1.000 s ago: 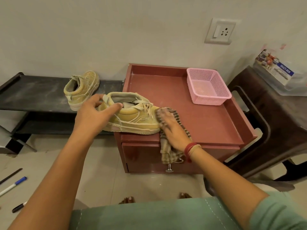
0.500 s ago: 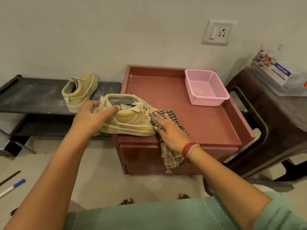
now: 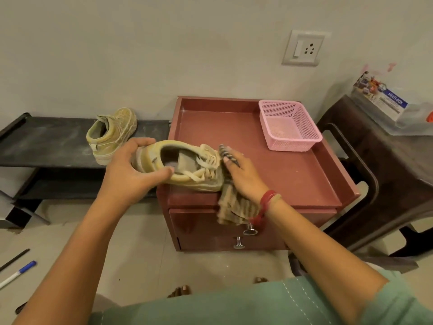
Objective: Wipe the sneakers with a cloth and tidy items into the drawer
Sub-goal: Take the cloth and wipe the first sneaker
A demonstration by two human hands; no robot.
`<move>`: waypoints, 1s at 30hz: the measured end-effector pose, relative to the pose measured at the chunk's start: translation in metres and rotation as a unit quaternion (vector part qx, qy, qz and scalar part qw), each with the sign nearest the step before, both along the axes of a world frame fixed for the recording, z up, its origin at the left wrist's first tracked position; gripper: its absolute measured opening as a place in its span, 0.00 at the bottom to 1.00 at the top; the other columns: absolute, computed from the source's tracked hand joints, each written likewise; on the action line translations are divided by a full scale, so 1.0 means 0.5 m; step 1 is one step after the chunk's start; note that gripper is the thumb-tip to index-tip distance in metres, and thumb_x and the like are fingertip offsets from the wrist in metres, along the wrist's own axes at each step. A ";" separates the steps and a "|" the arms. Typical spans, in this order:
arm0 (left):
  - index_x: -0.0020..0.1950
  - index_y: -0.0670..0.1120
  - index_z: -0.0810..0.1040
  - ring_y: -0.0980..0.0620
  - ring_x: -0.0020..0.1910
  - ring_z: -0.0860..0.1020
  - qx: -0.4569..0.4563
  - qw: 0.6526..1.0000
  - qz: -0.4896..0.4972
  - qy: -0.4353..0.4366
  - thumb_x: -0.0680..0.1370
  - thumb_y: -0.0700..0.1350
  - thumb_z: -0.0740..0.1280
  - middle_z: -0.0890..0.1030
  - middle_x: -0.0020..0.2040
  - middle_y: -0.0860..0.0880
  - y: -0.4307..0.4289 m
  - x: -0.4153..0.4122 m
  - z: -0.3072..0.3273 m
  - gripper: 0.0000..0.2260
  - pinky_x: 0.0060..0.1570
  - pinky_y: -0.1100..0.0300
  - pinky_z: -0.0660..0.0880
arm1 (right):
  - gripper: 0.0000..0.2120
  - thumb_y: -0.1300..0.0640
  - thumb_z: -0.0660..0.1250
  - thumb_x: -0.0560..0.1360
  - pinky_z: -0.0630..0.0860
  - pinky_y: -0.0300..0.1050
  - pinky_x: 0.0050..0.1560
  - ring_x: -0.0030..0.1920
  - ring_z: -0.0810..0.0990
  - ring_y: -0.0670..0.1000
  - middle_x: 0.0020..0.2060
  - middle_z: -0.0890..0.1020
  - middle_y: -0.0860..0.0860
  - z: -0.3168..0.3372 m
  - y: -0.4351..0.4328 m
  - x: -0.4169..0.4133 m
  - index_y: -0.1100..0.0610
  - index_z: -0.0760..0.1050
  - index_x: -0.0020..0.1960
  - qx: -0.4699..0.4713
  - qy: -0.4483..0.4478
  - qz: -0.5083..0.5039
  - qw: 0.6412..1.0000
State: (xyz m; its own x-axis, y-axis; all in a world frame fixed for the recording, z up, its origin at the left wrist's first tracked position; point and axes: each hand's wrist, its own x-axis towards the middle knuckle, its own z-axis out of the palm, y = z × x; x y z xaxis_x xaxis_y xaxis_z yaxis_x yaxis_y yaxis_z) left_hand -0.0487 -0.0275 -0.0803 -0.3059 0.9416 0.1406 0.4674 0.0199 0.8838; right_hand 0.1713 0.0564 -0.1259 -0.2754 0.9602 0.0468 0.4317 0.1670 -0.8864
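A tan sneaker (image 3: 187, 165) lies tipped toward me on the front left of the red cabinet top (image 3: 269, 160), its opening facing up. My left hand (image 3: 131, 170) grips its heel. My right hand (image 3: 243, 177) presses a striped cloth (image 3: 232, 202) against the sneaker's toe; the cloth hangs over the cabinet's front edge. The drawer front (image 3: 210, 231) below is shut, with two metal knobs (image 3: 244, 235). The second tan sneaker (image 3: 112, 134) stands on the black shelf (image 3: 46, 141) to the left.
A pink mesh basket (image 3: 290, 125) sits at the back right of the cabinet top. A dark plastic stool (image 3: 386, 165) with a clear box (image 3: 393, 106) stands at the right. Pens (image 3: 16, 270) lie on the floor at the lower left. A wall socket (image 3: 304, 48) is above.
The sneaker has been tipped so its opening faces up. My right hand with the cloth has slid up along the toe.
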 end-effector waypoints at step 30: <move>0.69 0.47 0.67 0.60 0.63 0.72 0.254 0.960 -0.034 0.109 0.61 0.56 0.80 0.72 0.61 0.58 0.009 0.090 0.046 0.41 0.61 0.62 0.72 | 0.11 0.60 0.58 0.80 0.73 0.38 0.56 0.53 0.77 0.40 0.51 0.79 0.43 0.226 -0.087 0.018 0.53 0.73 0.59 0.233 0.105 0.041 0.966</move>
State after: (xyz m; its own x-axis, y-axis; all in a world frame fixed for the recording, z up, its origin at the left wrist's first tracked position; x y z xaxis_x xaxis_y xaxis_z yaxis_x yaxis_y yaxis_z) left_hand -0.0038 -0.0230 -0.0575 -0.1567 0.7513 0.6411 0.6274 -0.4256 0.6521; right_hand 0.1804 0.0129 -0.0129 -0.2877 0.7967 0.5315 0.2183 0.5949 -0.7736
